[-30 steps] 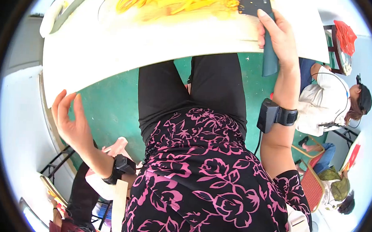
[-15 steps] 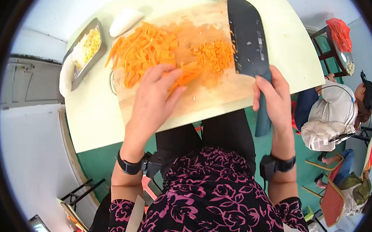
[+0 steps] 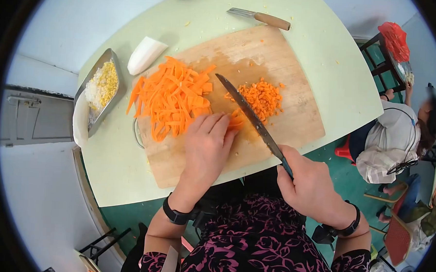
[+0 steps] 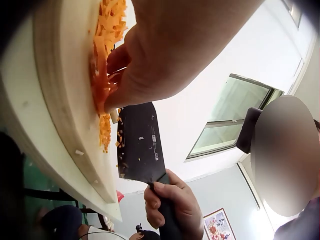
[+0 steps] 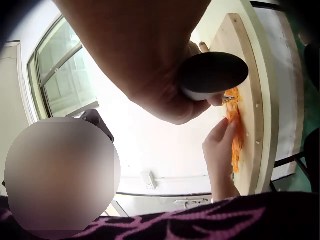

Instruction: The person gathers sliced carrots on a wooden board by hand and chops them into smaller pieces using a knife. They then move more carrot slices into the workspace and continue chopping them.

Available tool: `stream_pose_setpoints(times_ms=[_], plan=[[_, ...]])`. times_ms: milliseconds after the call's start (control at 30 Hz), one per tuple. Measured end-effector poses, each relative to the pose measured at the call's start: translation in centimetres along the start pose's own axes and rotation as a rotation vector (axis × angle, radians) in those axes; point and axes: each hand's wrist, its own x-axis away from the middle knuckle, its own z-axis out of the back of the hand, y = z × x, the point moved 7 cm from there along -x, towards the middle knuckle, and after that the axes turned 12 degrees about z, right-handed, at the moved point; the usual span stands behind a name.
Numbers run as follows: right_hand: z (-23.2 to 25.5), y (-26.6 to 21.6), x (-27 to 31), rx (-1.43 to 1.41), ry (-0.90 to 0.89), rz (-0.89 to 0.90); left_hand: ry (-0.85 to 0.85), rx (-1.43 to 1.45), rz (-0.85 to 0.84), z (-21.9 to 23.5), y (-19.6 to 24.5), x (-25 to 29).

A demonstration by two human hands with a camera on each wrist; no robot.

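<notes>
Wooden board (image 3: 297,110) beneath, the cleaver (image 3: 250,115) has turned from broadside to edge-on, tip swinging from twelve to eleven o'clock. Toward five, the right hand (image 3: 311,184) wraps its handle; at seven, the left hand (image 3: 207,147) pinches carrot strips (image 3: 236,119) near board centre.

Left arm (image 3: 160,238) and right arm (image 3: 355,243), both slanting forward and inward from the torso (image 3: 257,244).
The left grip (image 3: 209,141) lies back uppermost, its fingers side by side and bent downward, the thumb just beside them; the left wrist (image 3: 185,197) sits lower, nearer the torso. The right grip (image 3: 307,182) is tightly curled, fingers and thumb wrapped round. The two grips are apart, the left farther forward.
</notes>
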Motion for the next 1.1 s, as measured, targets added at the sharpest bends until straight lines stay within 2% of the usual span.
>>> stream_pose_setpoints(times_ms=[67,400,667,767,867,967,1100], plan=[[-0.4,-0.1,0.1,0.056,0.008,0.021,0.018,0.014,0.001,-0.1,0.3,0.0],[-1.4,-1.4,0.9,0.320,-0.176,0.119,0.049,0.081,-0.022,-0.9,0.2,0.2],[-1.1,-1.3,1.3,0.413,-0.298,0.173,0.078,0.127,0.009,-1.3,0.3,0.2],[-1.6,-0.9,0.7,0.334,-0.338,0.094,0.106,0.129,0.018,-1.5,-0.1,0.5],[-2.3,-0.2,-1.0,0.276,-0.305,0.026,0.134,0.115,0.009,-1.6,-0.2,0.7],[-2.6,0.9,-2.1,0.239,-0.230,0.067,0.146,0.104,0.011,-1.5,0.2,0.7],[-0.8,0.8,-2.0,0.095,-0.203,0.022,0.121,0.159,0.082,-1.4,-0.3,0.6]])
